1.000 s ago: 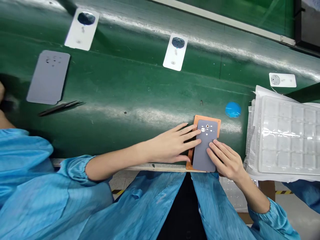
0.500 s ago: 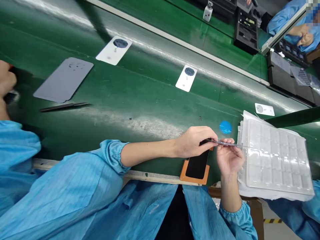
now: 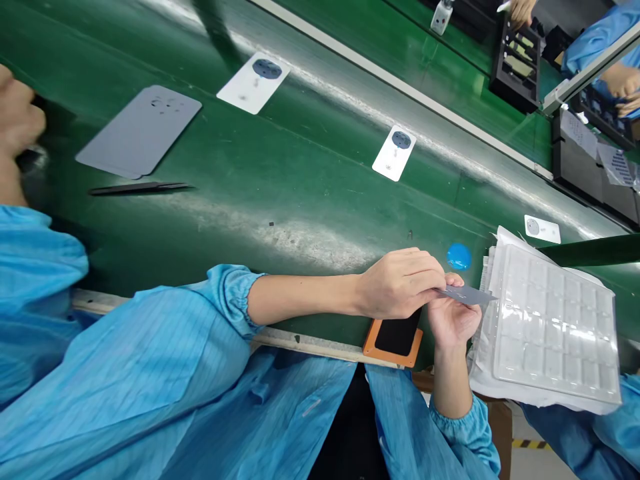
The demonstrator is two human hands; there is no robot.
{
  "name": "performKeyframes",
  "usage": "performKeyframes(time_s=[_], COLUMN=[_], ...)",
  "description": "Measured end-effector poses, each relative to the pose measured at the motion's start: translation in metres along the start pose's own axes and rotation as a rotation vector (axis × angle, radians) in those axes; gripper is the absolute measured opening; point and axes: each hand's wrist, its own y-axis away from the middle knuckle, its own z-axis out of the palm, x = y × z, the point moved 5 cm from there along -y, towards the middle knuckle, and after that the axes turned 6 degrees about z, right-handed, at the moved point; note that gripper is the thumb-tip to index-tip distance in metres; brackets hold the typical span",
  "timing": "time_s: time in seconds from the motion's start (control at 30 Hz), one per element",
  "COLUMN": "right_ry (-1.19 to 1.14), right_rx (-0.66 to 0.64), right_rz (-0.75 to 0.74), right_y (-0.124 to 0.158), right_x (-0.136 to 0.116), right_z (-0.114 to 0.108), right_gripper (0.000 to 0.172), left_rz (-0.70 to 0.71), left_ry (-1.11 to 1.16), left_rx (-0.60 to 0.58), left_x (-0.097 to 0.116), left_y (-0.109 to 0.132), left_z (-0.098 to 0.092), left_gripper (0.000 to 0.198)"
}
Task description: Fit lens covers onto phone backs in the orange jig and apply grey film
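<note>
My left hand is closed, its fingers pinching the left end of a thin grey panel over the bench. Small marks or holes show near that end. My right hand is palm up at the panel's near side, with its fingers curled behind and against it; the panel hides part of them. Below my left hand lies an orange fixture with a black pad, partly covered by the hand. A blue disc rests on the bench just beyond my right hand.
Clear compartment trays stand at right. White cards with dark circles lie along the back. Grey panels and black tweezers lie left, near another person's hand. A metal rail crosses behind.
The grey panel, seen almost edge-on before, is tilted so that its face shows. My hands stay close together around it. The view has shifted slightly.
</note>
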Motion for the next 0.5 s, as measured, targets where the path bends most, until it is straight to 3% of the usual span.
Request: performKeyframes(time_s=[0.23,0.37,0.43,0.5], right_ry=[-0.167,-0.098,-0.026,0.08], right_rx=[0.064,0.177,0.233,0.287], right_rz=[-0.001,-0.058,-0.112,-0.181], right_y=[0.0,0.001,0.002,0.004], right_x=[-0.002,-0.016,-0.029,-0.046], right_z=[-0.003,-0.004,-0.002,0.003], right_gripper=[0.024,0.023,0.019,0.016], left_rz=[-0.004,-0.015,-0.117,-0.358], left_ry=[-0.048,-0.043,0.028,0.208], left_rx=[-0.095,-0.14,-0.192,-0.243], left_x=[-0.003,-0.006,-0.015,-0.035], left_y=[0.0,-0.004,-0.005,-0.002], left_z=[0.002,-0.002,-0.002,0.001], left_gripper=[0.015,0.016,0.015,0.012])
